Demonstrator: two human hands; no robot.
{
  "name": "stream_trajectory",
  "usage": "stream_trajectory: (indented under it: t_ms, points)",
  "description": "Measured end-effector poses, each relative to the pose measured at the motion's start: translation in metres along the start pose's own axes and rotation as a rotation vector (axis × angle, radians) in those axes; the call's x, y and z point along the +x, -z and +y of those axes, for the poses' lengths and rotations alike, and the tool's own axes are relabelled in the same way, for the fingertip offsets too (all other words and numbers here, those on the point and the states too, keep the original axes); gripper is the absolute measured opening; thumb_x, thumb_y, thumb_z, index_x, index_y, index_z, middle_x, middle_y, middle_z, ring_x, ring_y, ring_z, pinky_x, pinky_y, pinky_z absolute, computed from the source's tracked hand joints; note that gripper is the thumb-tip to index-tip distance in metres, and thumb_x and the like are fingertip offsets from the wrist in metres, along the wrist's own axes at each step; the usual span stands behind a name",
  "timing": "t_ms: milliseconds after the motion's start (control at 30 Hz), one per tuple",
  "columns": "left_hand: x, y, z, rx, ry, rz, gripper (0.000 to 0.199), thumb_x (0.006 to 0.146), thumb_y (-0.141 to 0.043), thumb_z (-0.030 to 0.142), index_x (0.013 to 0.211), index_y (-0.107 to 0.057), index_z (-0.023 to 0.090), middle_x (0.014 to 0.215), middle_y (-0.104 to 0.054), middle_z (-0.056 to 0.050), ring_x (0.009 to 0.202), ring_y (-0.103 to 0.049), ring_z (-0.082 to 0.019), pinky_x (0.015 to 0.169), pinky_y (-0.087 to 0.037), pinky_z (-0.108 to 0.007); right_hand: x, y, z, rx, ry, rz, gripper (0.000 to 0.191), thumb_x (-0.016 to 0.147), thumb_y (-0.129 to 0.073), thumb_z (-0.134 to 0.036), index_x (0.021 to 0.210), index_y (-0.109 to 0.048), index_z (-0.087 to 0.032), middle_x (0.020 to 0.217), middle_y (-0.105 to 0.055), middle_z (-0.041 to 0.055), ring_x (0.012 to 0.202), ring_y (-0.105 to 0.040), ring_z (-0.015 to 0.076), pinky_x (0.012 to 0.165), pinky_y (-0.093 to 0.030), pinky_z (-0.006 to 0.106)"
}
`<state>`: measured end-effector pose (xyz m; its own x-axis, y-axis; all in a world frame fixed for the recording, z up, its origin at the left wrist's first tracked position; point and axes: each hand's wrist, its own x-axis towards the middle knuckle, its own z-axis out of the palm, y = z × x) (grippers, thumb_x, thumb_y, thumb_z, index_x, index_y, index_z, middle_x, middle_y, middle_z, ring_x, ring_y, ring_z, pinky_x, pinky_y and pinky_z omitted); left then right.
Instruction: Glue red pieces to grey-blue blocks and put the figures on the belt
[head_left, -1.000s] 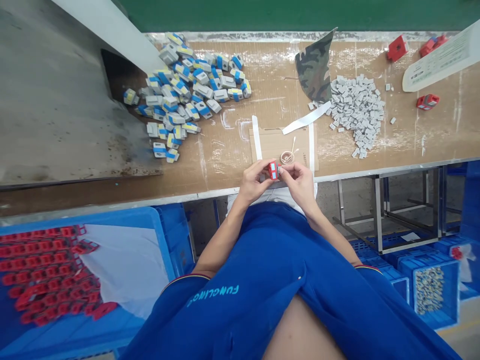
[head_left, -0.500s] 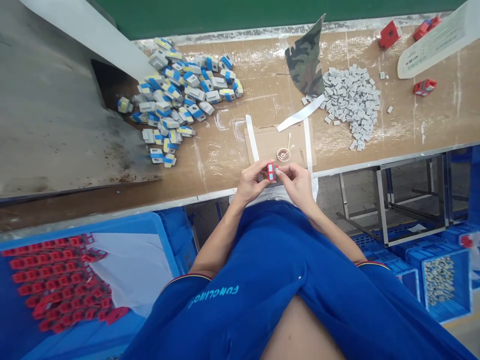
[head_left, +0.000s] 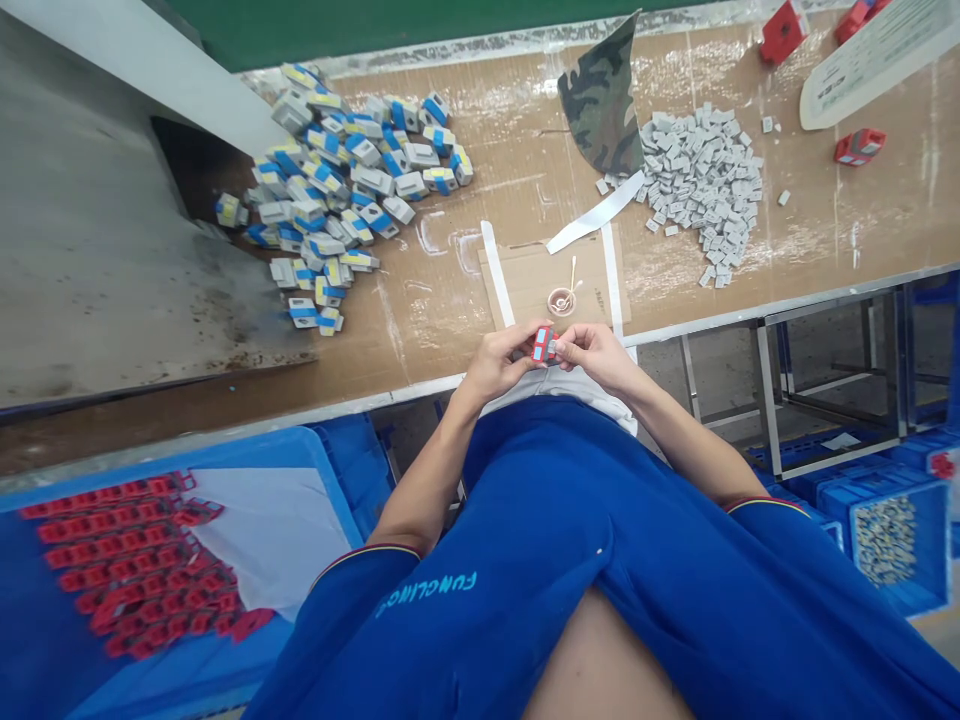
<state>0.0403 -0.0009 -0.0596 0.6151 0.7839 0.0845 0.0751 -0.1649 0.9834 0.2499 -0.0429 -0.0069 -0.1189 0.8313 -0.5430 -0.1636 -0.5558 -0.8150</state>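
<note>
A small red toy vehicle body with light blue windows (head_left: 541, 345) is held at the table's front edge. My left hand (head_left: 498, 362) grips it from the left between thumb and fingers. From the right, my right hand (head_left: 596, 354) pinches a small grey piece (head_left: 553, 346) against its side. Just beyond the hands, a small round cup (head_left: 561, 302) with a thin white stick in it rests on a taped cardboard sheet (head_left: 532, 275).
Grey, blue and yellow blocks (head_left: 360, 180) are heaped at the back left. Small grey pieces (head_left: 701, 180) lie beside a camouflage cloth (head_left: 602, 105). A bottle (head_left: 862, 70) and red parts are at the right. A blue bin (head_left: 300, 450) holds rows of red parts.
The toy has turned slightly in my left hand. My right hand has rotated, and the grey piece now shows at the toy's side. The whole view has shifted a little.
</note>
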Motion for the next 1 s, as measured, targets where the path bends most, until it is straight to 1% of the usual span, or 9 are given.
stream_trajectory:
  t_ms: [200, 300, 367, 433, 500, 567, 700, 833, 1000]
  points:
    - [0.0, 0.0, 0.0, 0.113, -0.106, 0.009, 0.05, 0.096, -0.08, 0.041, 0.14, -0.073, 0.016, 0.11, -0.081, -0.012, 0.081, -0.073, -0.016, 0.078, -0.061, -0.025, -0.002, -0.001, 0.003, -0.032, 0.002, -0.003, 0.066, 0.061, -0.093, -0.08, 0.07, -0.063, -0.021, 0.064, -0.068, -0.0005, 0.057, -0.06, 0.0124, 0.061, -0.053, 0.029]
    - [0.001, 0.0, 0.001, 0.129, -0.143, 0.004, 0.052, 0.097, -0.079, 0.041, 0.144, -0.072, 0.019, 0.114, -0.081, -0.012, 0.079, -0.07, -0.014, 0.08, -0.06, -0.027, -0.008, -0.001, 0.005, -0.069, 0.061, 0.037, 0.065, 0.067, -0.087, -0.082, 0.075, -0.064, -0.022, 0.068, -0.069, 0.0004, 0.062, -0.062, 0.014, 0.064, -0.054, 0.03]
    - [0.002, 0.002, 0.001, 0.097, -0.147, -0.01, 0.059, 0.095, -0.082, 0.043, 0.148, -0.069, 0.023, 0.121, -0.08, -0.013, 0.086, -0.072, -0.016, 0.084, -0.06, -0.029, -0.013, -0.003, 0.007, -0.112, 0.124, 0.087, 0.065, 0.072, -0.082, -0.085, 0.078, -0.066, -0.022, 0.071, -0.071, 0.0012, 0.065, -0.063, 0.0152, 0.066, -0.054, 0.031]
    - [0.003, 0.002, 0.002, 0.028, -0.123, -0.014, 0.063, 0.092, -0.085, 0.047, 0.148, -0.07, 0.025, 0.128, -0.078, -0.014, 0.098, -0.074, -0.019, 0.087, -0.061, -0.031, -0.018, -0.005, 0.008, -0.165, 0.185, 0.139, 0.064, 0.076, -0.078, -0.085, 0.081, -0.067, -0.022, 0.073, -0.072, 0.0017, 0.068, -0.064, 0.0161, 0.067, -0.053, 0.031]
    - [0.003, 0.002, 0.004, -0.077, -0.068, 0.005, 0.059, 0.091, -0.085, 0.049, 0.144, -0.074, 0.025, 0.129, -0.078, -0.014, 0.106, -0.076, -0.022, 0.09, -0.062, -0.032, -0.021, -0.008, 0.009, -0.218, 0.243, 0.177, 0.06, 0.081, -0.076, -0.081, 0.084, -0.068, -0.022, 0.077, -0.073, 0.0021, 0.07, -0.065, 0.0166, 0.068, -0.053, 0.032]
    - [0.003, 0.0, 0.006, -0.214, 0.011, 0.02, 0.056, 0.092, -0.084, 0.046, 0.143, -0.074, 0.024, 0.127, -0.08, -0.014, 0.107, -0.078, -0.023, 0.09, -0.063, -0.032, -0.023, -0.011, 0.009, -0.27, 0.304, 0.198, 0.052, 0.087, -0.075, -0.074, 0.086, -0.069, -0.022, 0.08, -0.075, 0.0029, 0.071, -0.066, 0.017, 0.069, -0.053, 0.032]
    - [0.003, -0.002, 0.01, -0.419, 0.138, 0.014, 0.062, 0.088, -0.09, 0.037, 0.145, -0.072, 0.021, 0.122, -0.082, -0.014, 0.109, -0.08, -0.024, 0.094, -0.064, -0.031, -0.022, -0.014, 0.008, -0.375, 0.405, 0.209, 0.036, 0.095, -0.071, -0.057, 0.087, -0.068, -0.022, 0.083, -0.074, 0.0035, 0.072, -0.067, 0.017, 0.068, -0.053, 0.032]
    - [0.004, 0.001, 0.011, -0.49, 0.184, 0.01, 0.053, 0.084, -0.093, 0.037, 0.132, -0.078, 0.02, 0.118, -0.083, -0.012, 0.109, -0.081, -0.024, 0.097, -0.063, -0.031, -0.019, -0.014, 0.007, -0.476, 0.477, 0.184, 0.026, 0.098, -0.068, -0.045, 0.083, -0.063, -0.023, 0.079, -0.069, 0.0016, 0.068, -0.062, 0.0156, 0.065, -0.05, 0.03]
    - [0.005, 0.006, 0.012, -0.476, 0.224, 0.005, 0.055, 0.083, -0.094, 0.037, 0.132, -0.078, 0.017, 0.117, -0.083, -0.013, 0.107, -0.08, -0.024, 0.094, -0.064, -0.032, -0.015, -0.013, 0.003, -0.541, 0.495, 0.142, 0.029, 0.097, -0.067, -0.041, 0.076, -0.058, -0.024, 0.073, -0.064, -0.0004, 0.063, -0.056, 0.0142, 0.062, -0.046, 0.029]
